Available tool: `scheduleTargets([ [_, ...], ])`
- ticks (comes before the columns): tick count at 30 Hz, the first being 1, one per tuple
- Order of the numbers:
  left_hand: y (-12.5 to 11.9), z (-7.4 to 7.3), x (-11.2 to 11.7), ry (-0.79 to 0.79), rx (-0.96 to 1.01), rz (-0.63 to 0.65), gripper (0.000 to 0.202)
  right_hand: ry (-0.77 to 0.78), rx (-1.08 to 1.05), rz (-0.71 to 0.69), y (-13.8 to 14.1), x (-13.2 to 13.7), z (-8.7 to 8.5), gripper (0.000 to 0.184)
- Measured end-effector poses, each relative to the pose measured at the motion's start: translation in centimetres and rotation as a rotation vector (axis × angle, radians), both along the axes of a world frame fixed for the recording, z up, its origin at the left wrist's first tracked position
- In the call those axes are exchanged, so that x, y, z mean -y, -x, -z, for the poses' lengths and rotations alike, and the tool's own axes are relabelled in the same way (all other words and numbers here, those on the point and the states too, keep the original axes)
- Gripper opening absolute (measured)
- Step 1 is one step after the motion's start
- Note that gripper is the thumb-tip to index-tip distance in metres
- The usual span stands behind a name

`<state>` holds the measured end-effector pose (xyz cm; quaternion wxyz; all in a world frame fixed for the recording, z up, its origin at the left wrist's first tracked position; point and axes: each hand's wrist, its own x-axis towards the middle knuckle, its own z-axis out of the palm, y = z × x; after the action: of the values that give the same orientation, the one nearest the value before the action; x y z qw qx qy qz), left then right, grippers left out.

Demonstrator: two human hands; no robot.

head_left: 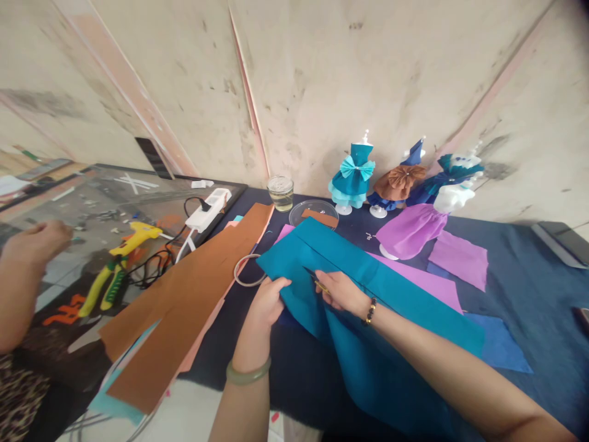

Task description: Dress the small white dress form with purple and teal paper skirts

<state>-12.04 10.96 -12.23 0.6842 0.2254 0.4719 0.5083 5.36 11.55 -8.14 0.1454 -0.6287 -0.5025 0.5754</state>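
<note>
1. My left hand [269,301] pinches the near-left edge of the teal fabric sheet [363,307], thumb on top and fingers curled under the fold, so it is clamped on the cloth.
2. My right hand [343,293] rests on top of the same sheet just beside the left, fingers closed around a thin tool [316,282] with a dark tip and a yellowish shaft. It may be small scissors or a pen; I cannot tell which.
3. The teal sheet lies on the dark blue counter [529,288], its near end draped over the edge toward my lap, partly covering a purple fabric piece [432,288].
4. I judge it light, soft and limp, felt-like: it sags where unsupported and holds a shallow crease. It will not slip much on the cloth-covered counter, and it is not fragile, though it can wrinkle.
5. Best held at an edge with a flat pinch, both hands close together to keep the stretch between them taut.
6. Its long axis runs diagonally, from far-left near the clear plastic lid [313,212] to near-right under my forearm; a fold line runs along that same direction.
7. To the left lie a brown fabric strip [184,307] and a ring of tape [246,270]; small dress forms [353,175] stand by the wall. Another person's hand [37,242] is at the far left.
</note>
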Motion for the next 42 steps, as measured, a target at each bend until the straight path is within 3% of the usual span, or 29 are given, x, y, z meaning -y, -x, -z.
scheduleTargets([
  [10, -0.1, -0.2, 0.0, 0.028, -0.009, -0.002, 0.027, -0.047, -0.009, -0.050, 0.7, -1.0, 0.6, 0.048],
  [30, -0.3, -0.6, 0.1, 0.014, 0.003, -0.007, 0.031, -0.031, 0.030, -0.015, 1.2, -1.2, 0.0, 0.045],
  [42, -0.4, -0.3, 0.1, -0.013, -0.008, -0.014, 0.018, -0.031, 0.057, -0.047, 2.0, -2.4, -0.6, 0.049],
])
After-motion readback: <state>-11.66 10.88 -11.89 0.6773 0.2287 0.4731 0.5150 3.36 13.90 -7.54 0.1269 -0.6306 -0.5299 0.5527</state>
